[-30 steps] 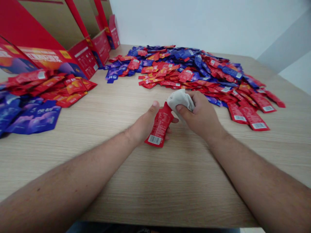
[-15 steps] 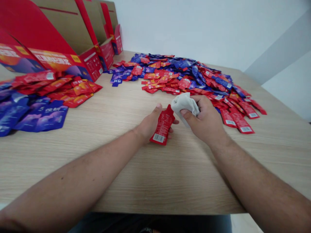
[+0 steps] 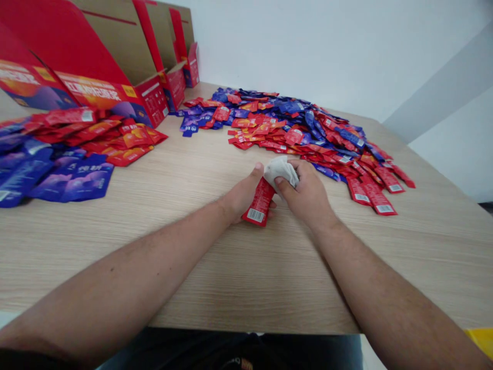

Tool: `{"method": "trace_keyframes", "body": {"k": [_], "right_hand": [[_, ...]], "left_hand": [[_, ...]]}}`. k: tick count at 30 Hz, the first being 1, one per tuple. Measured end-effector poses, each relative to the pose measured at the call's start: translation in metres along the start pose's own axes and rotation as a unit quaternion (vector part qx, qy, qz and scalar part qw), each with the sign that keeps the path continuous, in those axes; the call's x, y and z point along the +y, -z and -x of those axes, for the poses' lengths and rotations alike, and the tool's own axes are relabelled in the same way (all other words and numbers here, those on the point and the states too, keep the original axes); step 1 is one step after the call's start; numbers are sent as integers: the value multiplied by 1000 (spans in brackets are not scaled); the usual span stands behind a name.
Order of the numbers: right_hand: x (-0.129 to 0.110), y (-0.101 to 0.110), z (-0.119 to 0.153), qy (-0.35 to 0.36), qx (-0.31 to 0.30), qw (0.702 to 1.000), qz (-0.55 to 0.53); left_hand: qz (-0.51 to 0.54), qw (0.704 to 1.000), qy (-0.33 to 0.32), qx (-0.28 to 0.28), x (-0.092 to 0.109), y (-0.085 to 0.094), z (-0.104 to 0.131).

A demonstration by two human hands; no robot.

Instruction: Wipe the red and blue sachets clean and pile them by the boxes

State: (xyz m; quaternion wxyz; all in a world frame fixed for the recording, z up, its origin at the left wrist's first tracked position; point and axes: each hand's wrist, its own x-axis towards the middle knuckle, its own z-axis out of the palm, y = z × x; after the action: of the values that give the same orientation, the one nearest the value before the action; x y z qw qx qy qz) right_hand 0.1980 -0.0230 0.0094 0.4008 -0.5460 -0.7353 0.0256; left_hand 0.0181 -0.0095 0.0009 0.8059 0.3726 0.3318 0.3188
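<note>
My left hand (image 3: 246,192) holds a red sachet (image 3: 259,201), its printed back and white barcode turned up toward me. The fingers wrap under the sachet, and the thumb lies along its left side. Folded white cloth (image 3: 280,172) is gripped in my right hand (image 3: 308,192), thumb on top. The cloth lies against the upper end of the sachet and covers it. Both hands are close together above the wooden table (image 3: 231,288).
A wide heap of red and blue sachets (image 3: 292,121) spreads across the back and right. Another pile of red and blue sachets (image 3: 77,154) lies at left. Behind it stand several open red cardboard boxes (image 3: 152,100) against the white wall (image 3: 308,46).
My right hand has moved left with the cloth, from beside the sachet's top onto it. The left hand still holds the sachet. The view has shifted slightly.
</note>
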Motion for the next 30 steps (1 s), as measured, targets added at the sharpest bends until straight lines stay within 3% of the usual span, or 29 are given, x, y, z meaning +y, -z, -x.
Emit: {"method": "trace_keyframes", "body": {"k": [4, 9, 14, 18, 23, 28, 30], "right_hand": [[5, 4, 2, -12, 17, 1000, -2], [3, 5, 6, 36, 17, 999, 8], [5, 4, 6, -15, 1, 1000, -18], [5, 5, 7, 40, 3, 999, -4], [0, 8, 10, 26, 17, 999, 16], [-14, 10, 19, 92, -48, 995, 8], [-16, 9, 20, 87, -49, 995, 6]], "left_hand": [[-36, 999, 7, -20, -1, 2, 3], [-56, 998, 11, -12, -2, 1, 6], [-50, 999, 4, -9, -2, 0, 7], [-49, 999, 7, -2, -2, 1, 7], [-55, 998, 19, 11, -1, -1, 8], [-9, 998, -21, 52, -7, -1, 1], [15, 998, -17, 53, -10, 0, -2]]}}
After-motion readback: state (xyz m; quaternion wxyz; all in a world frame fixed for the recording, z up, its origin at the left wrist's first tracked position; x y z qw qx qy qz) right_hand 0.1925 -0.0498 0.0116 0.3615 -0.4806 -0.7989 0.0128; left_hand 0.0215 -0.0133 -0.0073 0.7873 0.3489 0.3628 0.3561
